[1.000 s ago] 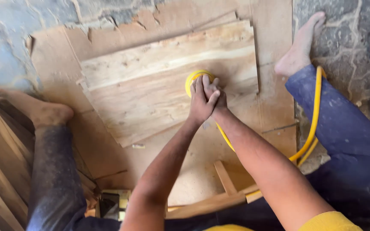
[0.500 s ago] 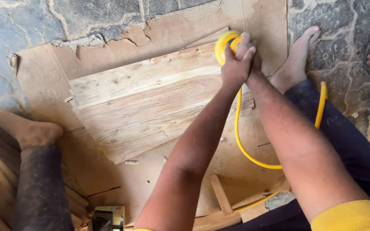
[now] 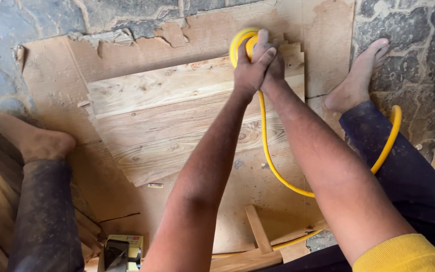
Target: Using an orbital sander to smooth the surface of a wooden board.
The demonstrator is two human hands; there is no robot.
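1. A small box at the bottom edge is cut off; its contents cannot be made out.
2. A yellow hose loops across the cardboard sheet.
3. The left hand and right hand, fingers curled tight, press on a yellow sander, mostly hidden, at the wooden panel's far right corner.

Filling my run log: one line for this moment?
left hand: on sander | right hand: on sander | yellow sander: panel's far edge | wooden panel: on cardboard
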